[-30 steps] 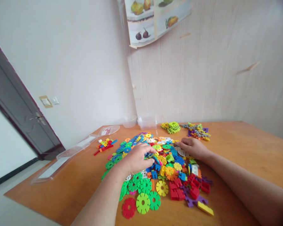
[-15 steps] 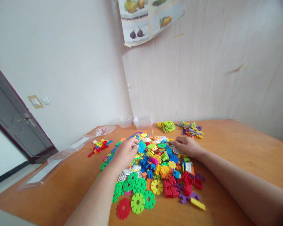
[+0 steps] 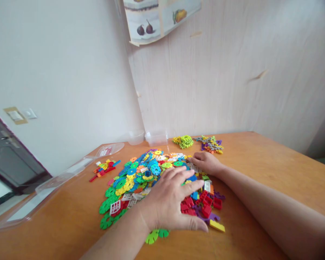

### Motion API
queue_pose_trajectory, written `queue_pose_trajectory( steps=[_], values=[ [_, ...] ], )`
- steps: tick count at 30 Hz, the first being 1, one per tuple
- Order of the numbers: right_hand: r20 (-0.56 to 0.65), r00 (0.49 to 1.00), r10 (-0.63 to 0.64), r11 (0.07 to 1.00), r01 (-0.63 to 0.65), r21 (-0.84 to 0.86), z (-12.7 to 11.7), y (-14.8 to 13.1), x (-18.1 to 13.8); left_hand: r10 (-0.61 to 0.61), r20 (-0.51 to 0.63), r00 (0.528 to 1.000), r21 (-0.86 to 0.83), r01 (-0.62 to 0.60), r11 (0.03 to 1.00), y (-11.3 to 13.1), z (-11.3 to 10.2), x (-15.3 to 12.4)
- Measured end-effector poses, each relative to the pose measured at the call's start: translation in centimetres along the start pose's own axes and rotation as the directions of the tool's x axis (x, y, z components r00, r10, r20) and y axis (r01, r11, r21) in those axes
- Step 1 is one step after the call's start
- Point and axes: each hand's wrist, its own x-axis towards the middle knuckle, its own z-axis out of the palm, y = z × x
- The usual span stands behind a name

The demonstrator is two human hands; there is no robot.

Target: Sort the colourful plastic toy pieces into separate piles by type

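Left hand (image 3: 173, 198)'s splayed wide over the toy pile (image 3: 141, 177), looks empty, red blocks (image 3: 206, 211) just right of it at the pile's near-right edge; right hand (image 3: 207, 163)'s farther off, curled, can't tell what's in it.

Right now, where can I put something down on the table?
There's bare table from the right forearm to the right edge, and front left between the clear plastic sheet and left forearm. The middle's crowded: the colourful heap lies partly under the left hand.
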Motion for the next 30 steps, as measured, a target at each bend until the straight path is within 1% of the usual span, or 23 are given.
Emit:
queue_pose_trajectory(
  steps=[2, 4, 6, 9, 14, 18, 22, 26, 30],
  values=[
    [0.0, 1.0, -0.001, 1.0, 0.001, -0.004, 0.0, 0.0, 0.0, 0.086, 0.024, 0.996, 0.024, -0.087, 0.996, 1.0, 1.0, 0.1],
    [0.005, 1.0, -0.002, 1.0, 0.002, -0.007, -0.1, -0.1, 0.0, 0.148, 0.044, 0.988, 0.04, -0.149, 0.988, 1.6, 2.0, 0.3],
    [0.011, 1.0, 0.007, 1.0, -0.007, -0.004, -0.1, -0.1, 0.0, 0.181, 0.046, 0.982, 0.057, -0.183, 0.981, 1.7, 2.9, 0.5],
    [0.014, 0.999, 0.03, 1.0, -0.03, 0.004, -0.1, -0.2, -0.1, 0.193, 0.019, 0.981, 0.102, -0.194, 0.976, 1.5, 3.7, 1.0],
    [0.007, 0.999, 0.033, 0.999, -0.033, -0.001, 0.0, -0.2, -0.1, 0.156, -0.008, 0.988, 0.182, -0.152, 0.971, 0.5, 4.0, 1.6],
    [0.005, 1.0, 0.028, 1.0, -0.028, 0.004, 0.1, -0.3, 0.0, 0.119, -0.021, 0.993, 0.194, -0.113, 0.975, -0.4, 3.7, 1.8],
    [0.006, 1.0, 0.012, 1.0, -0.012, -0.01, 0.0, -0.3, -0.1, 0.087, -0.042, 0.995, 0.172, -0.079, 0.982, -1.1, 3.1, 1.8],
    [0.003, 1.0, 0.006, 1.0, -0.006, -0.008, 0.0, -0.2, -0.2, 0.047, -0.089, 0.995, 0.147, -0.034, 0.988, -1.6, 2.3, 1.8],
    [-0.002, 1.0, 0.022, 1.0, -0.022, -0.018, 0.1, -0.2, -0.1, -0.015, -0.131, 0.991, 0.161, 0.036, 0.986, -2.6, 1.5, 1.7]
  ],
)
